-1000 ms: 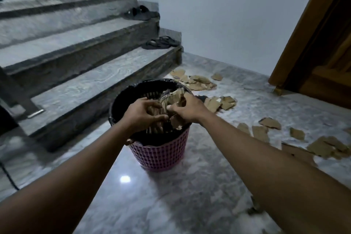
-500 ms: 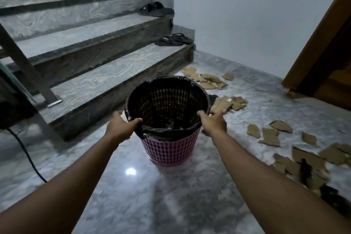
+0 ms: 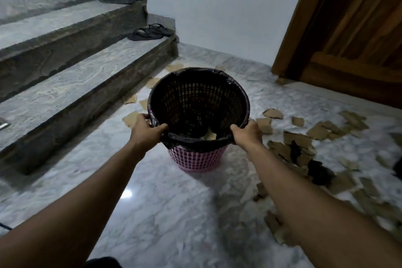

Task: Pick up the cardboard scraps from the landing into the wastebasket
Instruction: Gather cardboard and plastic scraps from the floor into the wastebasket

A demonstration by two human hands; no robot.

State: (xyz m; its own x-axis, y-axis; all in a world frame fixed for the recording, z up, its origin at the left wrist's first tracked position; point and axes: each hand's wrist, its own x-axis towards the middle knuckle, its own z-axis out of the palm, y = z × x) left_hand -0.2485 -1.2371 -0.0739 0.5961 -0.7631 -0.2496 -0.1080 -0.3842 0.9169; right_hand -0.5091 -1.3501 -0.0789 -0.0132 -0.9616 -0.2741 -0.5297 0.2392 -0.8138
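1. Both hands grip the near rim of the wastebasket (image 3: 198,154): the left hand (image 3: 146,130) curls its fingers over the left side, the right hand (image 3: 248,133) over the right side
2. The pink basket, lined with a black bag (image 3: 195,143), seems tipped away from the person, with a few cardboard pieces at its bottom
3. Many cardboard scraps (image 3: 298,137) lie on the marble landing (image 3: 174,220), mostly right of the basket, some beside the lowest stair step (image 3: 71,93)
4. The step in hand looks like repositioning the basket nearer the litter
5. Next: set it down beside the right-hand pile, release the rim, and gather scraps by the handful
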